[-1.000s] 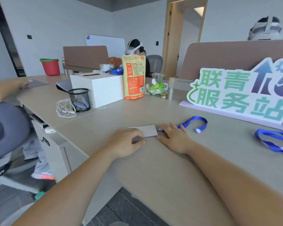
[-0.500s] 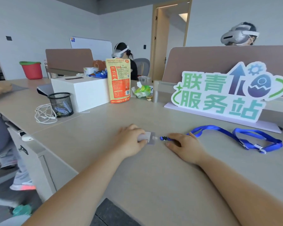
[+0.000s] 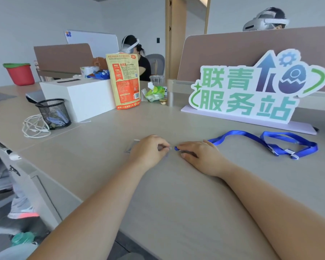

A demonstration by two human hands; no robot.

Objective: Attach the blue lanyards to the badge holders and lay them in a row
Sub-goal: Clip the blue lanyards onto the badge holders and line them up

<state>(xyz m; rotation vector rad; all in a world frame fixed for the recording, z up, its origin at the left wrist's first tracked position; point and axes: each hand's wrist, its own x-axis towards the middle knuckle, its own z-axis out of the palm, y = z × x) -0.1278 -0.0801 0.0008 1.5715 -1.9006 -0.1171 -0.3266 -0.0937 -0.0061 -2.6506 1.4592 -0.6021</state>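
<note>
A clear badge holder (image 3: 130,147) lies flat on the beige desk (image 3: 176,194), mostly hidden under my left hand (image 3: 150,149), whose curled fingers pinch its right end. My right hand (image 3: 199,154) rests on the desk just to the right and pinches the clip end of a blue lanyard (image 3: 233,135). The two hands nearly touch at the fingertips. The lanyard trails off to the right, where a second blue lanyard (image 3: 293,145) lies looped in front of the sign.
A large standing sign (image 3: 251,91) with green characters fills the back right. At the back left are a black mesh cup (image 3: 53,113), a white cable (image 3: 34,128), a white box (image 3: 79,98) and an orange pouch (image 3: 125,81). The desk edge runs at the left.
The view has swung right and closer. My left hand has slid over the badge holder and my right hand has brought the lanyard clip up to its end.
</note>
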